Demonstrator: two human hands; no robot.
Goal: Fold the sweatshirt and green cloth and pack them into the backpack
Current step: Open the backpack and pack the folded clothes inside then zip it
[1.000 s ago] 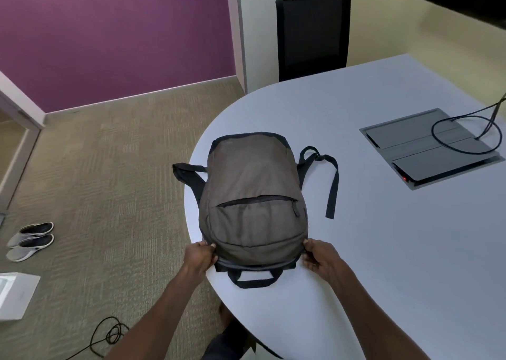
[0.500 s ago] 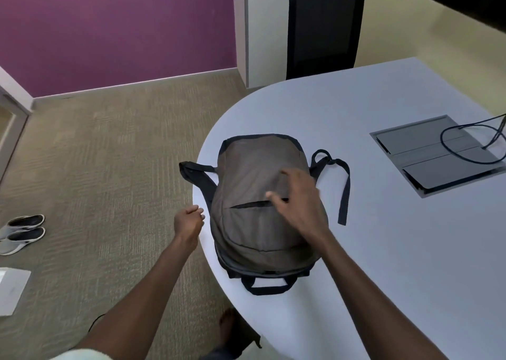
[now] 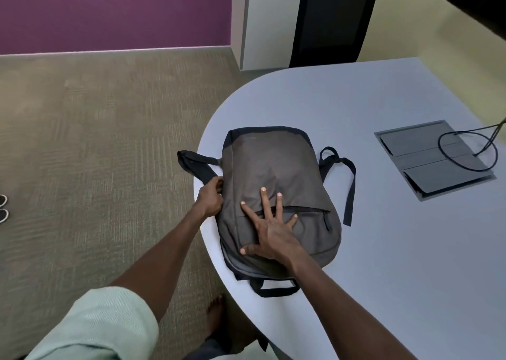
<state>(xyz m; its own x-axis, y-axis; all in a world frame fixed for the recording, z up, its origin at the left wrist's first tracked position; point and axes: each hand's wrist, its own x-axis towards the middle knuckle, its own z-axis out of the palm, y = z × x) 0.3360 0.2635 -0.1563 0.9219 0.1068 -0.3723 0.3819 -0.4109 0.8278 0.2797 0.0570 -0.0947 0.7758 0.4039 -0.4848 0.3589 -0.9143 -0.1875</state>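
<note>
Since the earlier frame, the right hand (image 3: 271,233) has dropped flat onto the backpack (image 3: 276,195), and the left hand (image 3: 210,199) has moved from free air onto the bag's left edge. Right hand: fingers straight and spread, palm pressing the front panel across the pocket zipper (image 3: 301,209). Left hand: fingers curled on the side seam, just below the left shoulder strap (image 3: 195,165); it appears to pinch the fabric there. The backpack lies flat on the worktop (image 3: 383,250), directly under the right palm, with its carry handle (image 3: 273,288) toward the wrist. Neither sweatshirt nor green cloth is in view. Judged step: flattening and steadying the bag, possibly after packing. Next move likely calls for locating the main zipper along the seam by the left hand.
</note>
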